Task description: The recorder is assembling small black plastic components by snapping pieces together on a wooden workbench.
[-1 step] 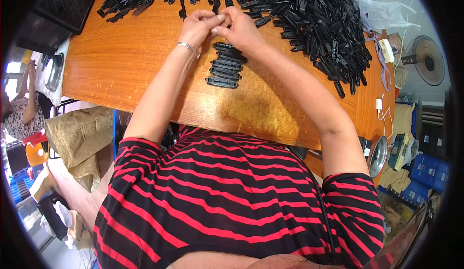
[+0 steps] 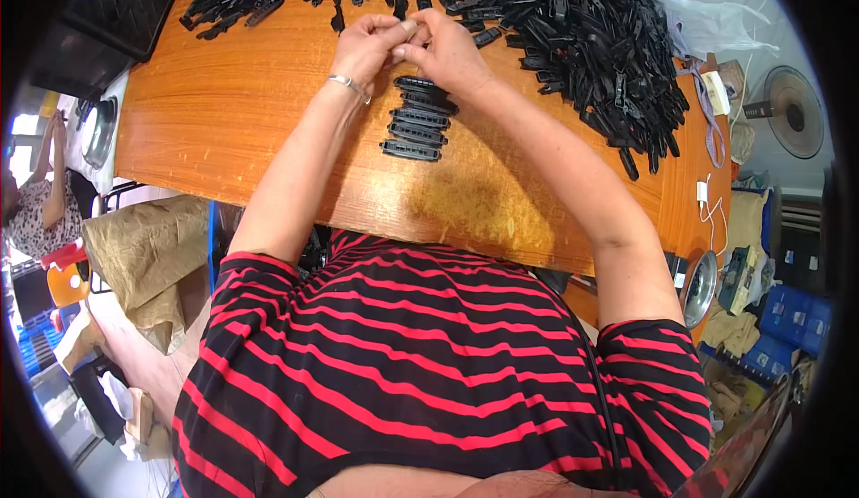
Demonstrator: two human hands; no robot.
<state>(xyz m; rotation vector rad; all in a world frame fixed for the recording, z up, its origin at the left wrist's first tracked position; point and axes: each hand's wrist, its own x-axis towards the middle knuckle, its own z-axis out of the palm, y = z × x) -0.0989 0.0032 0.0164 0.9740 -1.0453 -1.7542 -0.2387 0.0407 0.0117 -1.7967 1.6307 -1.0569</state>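
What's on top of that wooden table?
On the wooden table, a heap of black pieces lies farther off, a short row of similar ones nearer the striped shirt. The heap's lower layers are covered, as is anything within the left hand and right hand.

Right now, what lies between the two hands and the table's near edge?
The head view shows a row of slim black parts nearest the left hand and right hand, then worn tabletop up to that edge.

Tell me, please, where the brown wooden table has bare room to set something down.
The brown wooden table is free left of the bare left forearm and between the row of black plastic pieces and the right forearm. Its far side, especially rightward, is crowded by heaped black plastic parts.
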